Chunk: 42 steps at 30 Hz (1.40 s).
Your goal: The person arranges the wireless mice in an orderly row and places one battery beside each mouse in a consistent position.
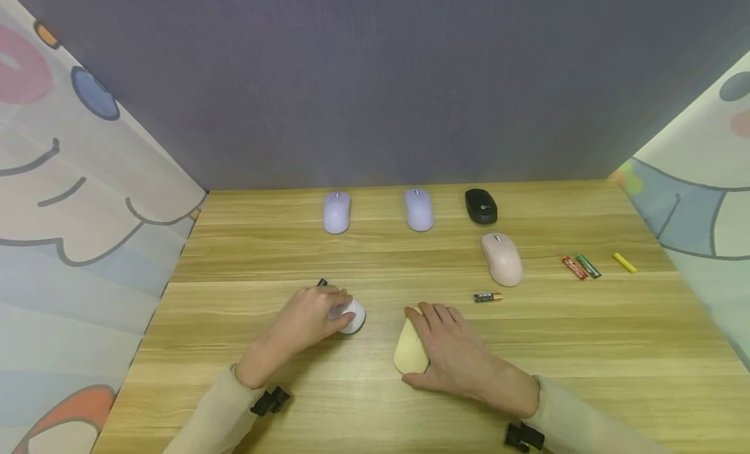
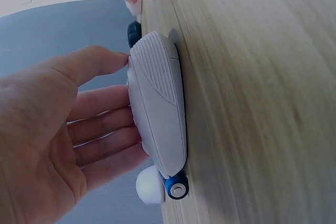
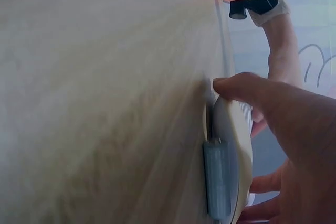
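Observation:
Toward the left of the table, my left hand (image 1: 313, 314) holds a white computer mouse (image 1: 354, 317) with thumb and fingers. Ridges run along that mouse's side in the left wrist view, and a blue battery (image 2: 177, 187) lies by its far end. My right hand (image 1: 454, 350) grips a pale yellow mouse (image 1: 410, 351), its thumb at the near side and its fingers over the far side. Beside the yellow mouse, a silvery battery (image 3: 217, 179) shows in the right wrist view; the hand covers this spot in the head view.
Along the back stand two lavender mice (image 1: 336, 213) and a black mouse (image 1: 481, 206). A pink mouse (image 1: 502, 259) sits nearer, with a black-and-copper battery (image 1: 487, 297) in front. Red (image 1: 575, 268), green (image 1: 588, 266) and yellow (image 1: 624, 262) batteries lie at right. A grey panel (image 1: 398, 89) closes the back.

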Motion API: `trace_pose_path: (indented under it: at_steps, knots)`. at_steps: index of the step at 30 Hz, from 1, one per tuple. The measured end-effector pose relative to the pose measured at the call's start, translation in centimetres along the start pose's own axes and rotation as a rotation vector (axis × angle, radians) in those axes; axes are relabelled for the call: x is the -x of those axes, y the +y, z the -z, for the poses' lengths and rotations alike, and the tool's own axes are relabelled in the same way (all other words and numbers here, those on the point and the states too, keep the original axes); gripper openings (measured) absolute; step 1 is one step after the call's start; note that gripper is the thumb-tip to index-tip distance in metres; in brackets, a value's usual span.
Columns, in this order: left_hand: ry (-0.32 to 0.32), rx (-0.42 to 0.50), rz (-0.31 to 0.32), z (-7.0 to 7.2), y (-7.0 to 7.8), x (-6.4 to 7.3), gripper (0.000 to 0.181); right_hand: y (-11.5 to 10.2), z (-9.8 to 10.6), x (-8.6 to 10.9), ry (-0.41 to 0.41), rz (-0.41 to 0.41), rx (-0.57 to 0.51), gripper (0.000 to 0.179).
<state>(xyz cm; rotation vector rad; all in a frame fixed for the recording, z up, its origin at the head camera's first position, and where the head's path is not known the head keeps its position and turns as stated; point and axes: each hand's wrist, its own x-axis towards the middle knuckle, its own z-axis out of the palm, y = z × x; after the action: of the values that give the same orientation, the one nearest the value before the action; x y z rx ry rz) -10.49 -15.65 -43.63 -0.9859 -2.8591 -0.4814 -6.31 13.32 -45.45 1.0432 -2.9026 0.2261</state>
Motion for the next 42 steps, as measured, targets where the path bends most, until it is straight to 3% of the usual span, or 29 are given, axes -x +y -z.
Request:
trace_pose_path:
  at_steps: [10,20,30,42]
  knots:
    - [0.001,0.005,0.008,0.0,0.0,0.1,0.029,2.0,0.7,-1.5,-0.019,0.01,-0.159,0.105]
    - [0.0,0.006,0.007,0.0,0.1,0.1,0.027,4.7,0.9,-2.9,-0.037,0.008,-0.236,0.105]
    - [0.002,0.006,-0.006,0.1,0.2,0.1,0.028,8.1,1.4,-4.6,0.012,0.013,-0.249,0.102]
    - [-0.001,0.001,0.004,0.0,0.1,0.2,0.029,10.6,2.1,-6.6,-0.072,0.055,-0.178,0.106]
